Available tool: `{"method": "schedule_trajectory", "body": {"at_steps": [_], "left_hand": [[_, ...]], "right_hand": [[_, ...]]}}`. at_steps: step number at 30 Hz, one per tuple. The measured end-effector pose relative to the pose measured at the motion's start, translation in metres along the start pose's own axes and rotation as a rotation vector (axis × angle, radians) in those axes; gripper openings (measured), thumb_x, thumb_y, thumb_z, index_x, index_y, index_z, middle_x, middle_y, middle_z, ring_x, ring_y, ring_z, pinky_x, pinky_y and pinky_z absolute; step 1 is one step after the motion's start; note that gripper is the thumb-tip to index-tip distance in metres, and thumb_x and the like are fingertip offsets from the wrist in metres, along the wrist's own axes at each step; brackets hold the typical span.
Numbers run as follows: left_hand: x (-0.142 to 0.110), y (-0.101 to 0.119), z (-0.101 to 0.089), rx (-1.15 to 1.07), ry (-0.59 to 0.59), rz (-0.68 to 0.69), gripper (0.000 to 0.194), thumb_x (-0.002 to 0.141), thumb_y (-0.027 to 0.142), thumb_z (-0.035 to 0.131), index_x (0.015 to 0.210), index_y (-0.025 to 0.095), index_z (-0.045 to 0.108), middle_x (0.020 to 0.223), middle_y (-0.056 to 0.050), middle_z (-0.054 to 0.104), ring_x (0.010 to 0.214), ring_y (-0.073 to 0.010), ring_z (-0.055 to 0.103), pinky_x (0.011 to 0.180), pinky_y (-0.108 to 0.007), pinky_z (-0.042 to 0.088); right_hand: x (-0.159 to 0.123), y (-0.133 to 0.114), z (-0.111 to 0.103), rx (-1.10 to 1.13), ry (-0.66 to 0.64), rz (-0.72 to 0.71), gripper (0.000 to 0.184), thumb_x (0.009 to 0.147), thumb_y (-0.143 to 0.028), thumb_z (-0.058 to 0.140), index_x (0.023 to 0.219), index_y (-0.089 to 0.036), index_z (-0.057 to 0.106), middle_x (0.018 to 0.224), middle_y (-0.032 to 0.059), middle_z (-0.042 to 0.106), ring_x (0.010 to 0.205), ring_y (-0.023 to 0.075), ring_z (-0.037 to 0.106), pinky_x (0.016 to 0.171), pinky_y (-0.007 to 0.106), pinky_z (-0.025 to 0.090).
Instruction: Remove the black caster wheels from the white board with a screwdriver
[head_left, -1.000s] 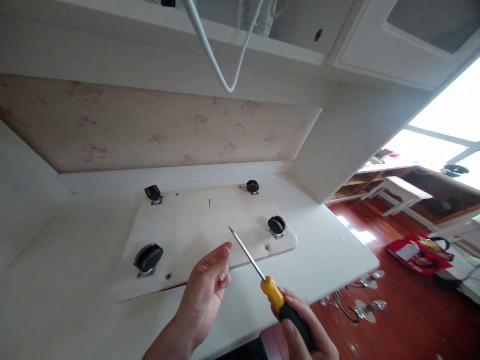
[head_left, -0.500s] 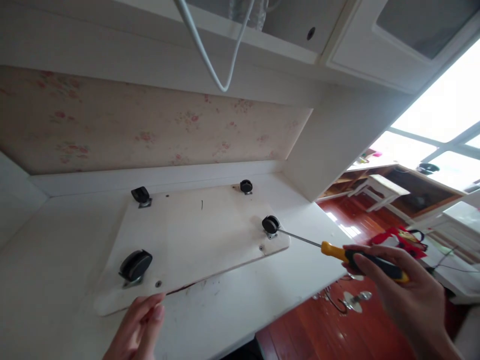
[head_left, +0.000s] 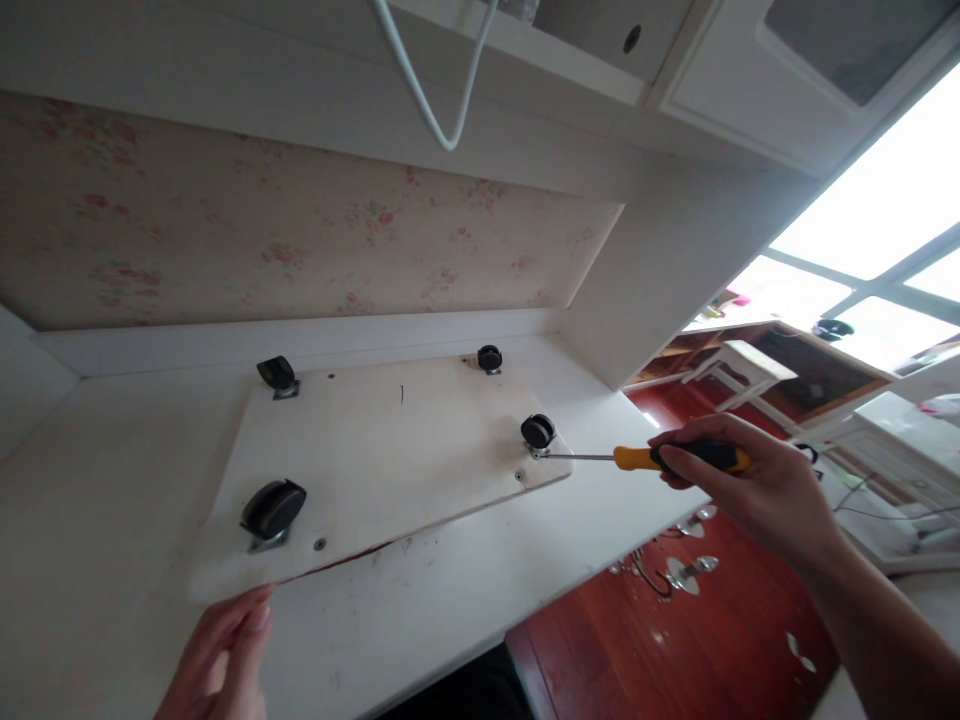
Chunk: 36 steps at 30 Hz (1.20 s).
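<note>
My right hand (head_left: 720,470) is wrapped round the yellow and black handle of a screwdriver (head_left: 637,458). Its thin shaft points left, and the tip is at the metal base of the front right caster (head_left: 538,432); whether it sits in a screw I cannot tell. The caster is fixed on a white board (head_left: 375,450) lying flat, which bears a front left caster (head_left: 274,510), a back left caster (head_left: 278,376) and a back right caster (head_left: 490,358). By the board's front left edge, my left hand (head_left: 225,650) has thumb and fingertips pinched together; anything between them is too small to make out.
The board lies on a white desktop (head_left: 450,590) below a cabinet, with floral wallpaper (head_left: 315,240) behind. A white cable (head_left: 448,140) hangs down in front. To the right are a red wooden floor (head_left: 600,670), a chandelier-like fitting (head_left: 679,575) and a white stool (head_left: 739,370).
My right hand has moved left and up, and the screwdriver tip has dropped from the caster's wheel to its base. My left hand has shifted left and down. The view has tilted slightly.
</note>
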<state>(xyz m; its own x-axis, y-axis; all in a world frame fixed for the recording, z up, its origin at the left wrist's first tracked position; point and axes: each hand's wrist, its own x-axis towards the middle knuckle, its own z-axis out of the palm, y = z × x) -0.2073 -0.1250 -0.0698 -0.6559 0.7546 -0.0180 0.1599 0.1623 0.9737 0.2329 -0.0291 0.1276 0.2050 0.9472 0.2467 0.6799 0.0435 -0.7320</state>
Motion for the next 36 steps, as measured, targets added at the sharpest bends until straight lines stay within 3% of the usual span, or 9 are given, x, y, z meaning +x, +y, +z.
{"method": "schedule_trajectory", "body": {"at_steps": [4,10,19,23,26,28,32,36], "left_hand": [[-0.009,0.006,0.005,-0.005,0.005,-0.019,0.029,0.079,0.05,0.067,0.09,0.023,0.069,0.091,-0.004,0.069,0.089,-0.0265,0.062,0.081,-0.037,0.048],[-0.005,-0.011,0.009,-0.11,0.01,-0.005,0.034,0.072,0.055,0.07,0.075,0.022,0.067,0.081,-0.005,0.069,0.076,-0.0243,0.06,0.068,-0.036,0.049],[-0.003,-0.005,0.012,-0.129,-0.062,-0.074,0.041,0.069,0.062,0.071,0.074,0.021,0.069,0.067,-0.003,0.065,0.063,-0.0203,0.054,0.062,-0.035,0.046],[-0.001,-0.003,0.01,-0.155,-0.099,-0.074,0.043,0.069,0.064,0.07,0.074,0.021,0.069,0.066,-0.002,0.064,0.061,-0.0192,0.05,0.061,-0.034,0.046],[0.001,-0.008,0.007,-0.181,-0.127,-0.069,0.043,0.072,0.064,0.07,0.076,0.021,0.07,0.068,-0.002,0.064,0.062,-0.0181,0.049,0.061,-0.033,0.045],[0.002,-0.016,0.005,-0.17,-0.134,-0.082,0.041,0.074,0.061,0.07,0.08,0.02,0.071,0.071,-0.002,0.064,0.064,-0.0176,0.05,0.063,-0.031,0.046],[0.004,-0.033,0.004,-0.175,-0.158,-0.092,0.044,0.073,0.061,0.072,0.085,0.019,0.072,0.073,-0.002,0.065,0.064,-0.0167,0.05,0.062,-0.029,0.047],[0.006,-0.039,0.004,-0.219,-0.179,-0.043,0.041,0.072,0.06,0.072,0.081,0.019,0.072,0.071,-0.002,0.065,0.063,-0.0162,0.05,0.06,-0.028,0.047]], "right_hand": [[0.004,-0.008,0.006,-0.055,-0.032,-0.012,0.031,0.074,-0.05,0.076,0.085,-0.023,0.067,0.069,0.0018,0.071,0.061,0.0184,0.067,0.06,0.031,0.053],[0.014,-0.01,0.009,-0.186,-0.083,-0.037,0.033,0.075,-0.052,0.074,0.086,-0.022,0.066,0.065,0.0019,0.071,0.058,0.0185,0.067,0.059,0.032,0.052],[0.046,-0.053,0.018,-0.449,-0.396,-0.197,0.037,0.087,-0.056,0.059,0.1,-0.021,0.061,0.071,0.0016,0.07,0.053,0.0148,0.061,0.052,0.029,0.045],[0.061,-0.066,0.03,-0.57,-0.363,-0.43,0.037,0.089,-0.057,0.059,0.1,-0.022,0.059,0.094,0.0055,0.068,0.065,0.0139,0.06,0.06,0.03,0.044],[0.066,-0.07,0.034,-0.617,-0.398,-0.581,0.033,0.093,-0.054,0.052,0.091,-0.023,0.061,0.099,0.0043,0.065,0.072,0.014,0.059,0.067,0.03,0.043],[0.066,-0.073,0.033,-0.603,-0.43,-0.572,0.032,0.097,-0.05,0.046,0.096,-0.023,0.062,0.102,0.0047,0.064,0.075,0.0146,0.06,0.071,0.031,0.044],[0.065,-0.081,0.025,-0.573,-0.535,-0.412,0.036,0.094,-0.047,0.046,0.117,-0.022,0.056,0.112,0.0098,0.064,0.08,0.019,0.064,0.069,0.034,0.047],[0.068,-0.088,0.026,-0.71,-0.548,-0.294,0.042,0.093,-0.058,0.045,0.114,-0.023,0.056,0.077,0.0061,0.068,0.065,0.0222,0.063,0.06,0.035,0.044]]}}
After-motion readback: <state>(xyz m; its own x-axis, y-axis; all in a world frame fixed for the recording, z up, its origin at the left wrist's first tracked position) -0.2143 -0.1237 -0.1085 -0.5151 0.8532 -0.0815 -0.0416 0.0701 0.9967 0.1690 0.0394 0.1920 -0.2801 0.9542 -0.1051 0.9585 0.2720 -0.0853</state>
